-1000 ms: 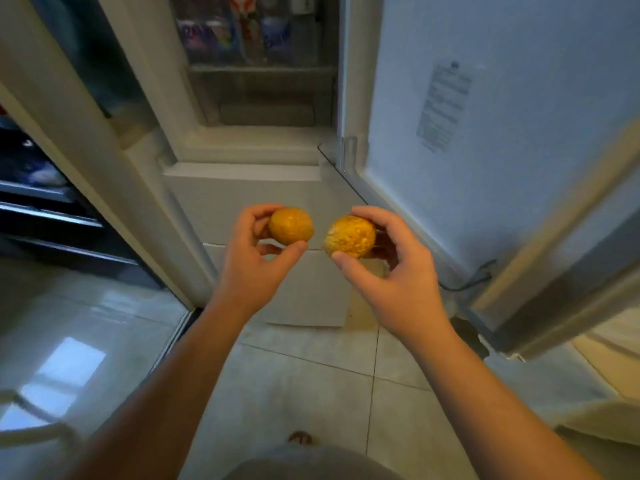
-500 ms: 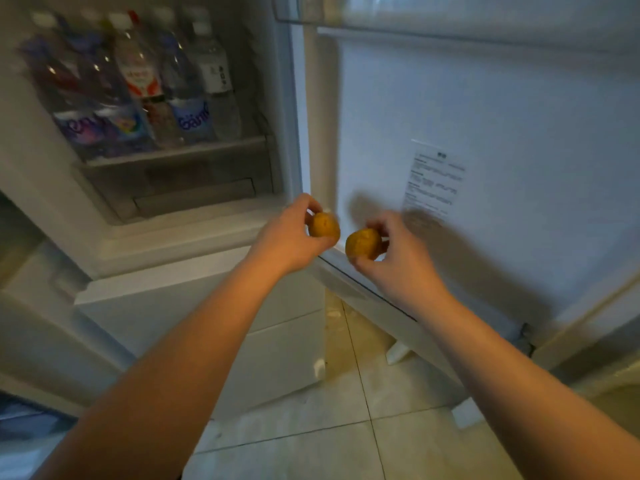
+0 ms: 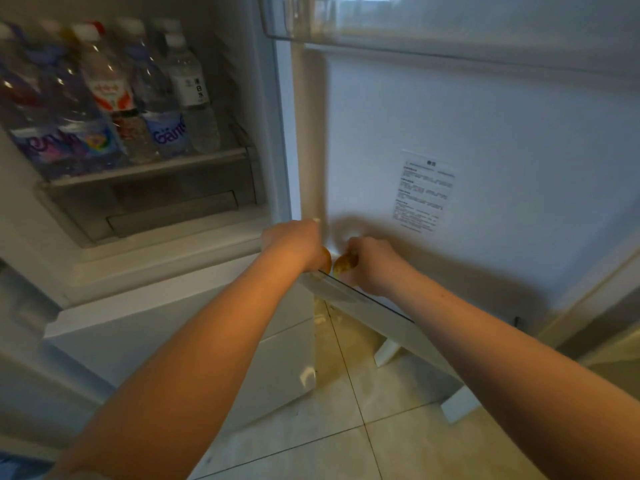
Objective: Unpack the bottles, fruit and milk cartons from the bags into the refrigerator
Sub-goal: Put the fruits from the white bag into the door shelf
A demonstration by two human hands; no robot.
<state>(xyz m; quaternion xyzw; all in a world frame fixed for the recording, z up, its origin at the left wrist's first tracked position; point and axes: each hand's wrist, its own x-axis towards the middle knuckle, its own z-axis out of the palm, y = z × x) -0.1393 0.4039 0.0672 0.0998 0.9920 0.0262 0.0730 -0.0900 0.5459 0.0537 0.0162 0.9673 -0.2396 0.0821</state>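
Observation:
My left hand [image 3: 294,244] grips a small yellow-orange fruit [image 3: 326,258], mostly hidden behind the fingers. My right hand [image 3: 372,263] holds a second yellow fruit [image 3: 345,264], with its near side showing. Both hands are close together at the bottom inner corner of the open refrigerator door [image 3: 485,140], right of the refrigerator compartment. Several water bottles [image 3: 114,98] stand on a shelf [image 3: 145,169] inside, upper left. The frame is motion-blurred.
A clear drawer [image 3: 166,213] sits under the bottle shelf. A clear door bin [image 3: 433,26] runs along the top of the door, and a white label [image 3: 424,192] is stuck on the door's inner face. White lower drawers [image 3: 194,344] and tiled floor [image 3: 363,427] lie below.
Both hands, each holding a fruit, have moved forward and up from the lower drawers to the door's bottom corner. My view has risen to show the bottle shelf.

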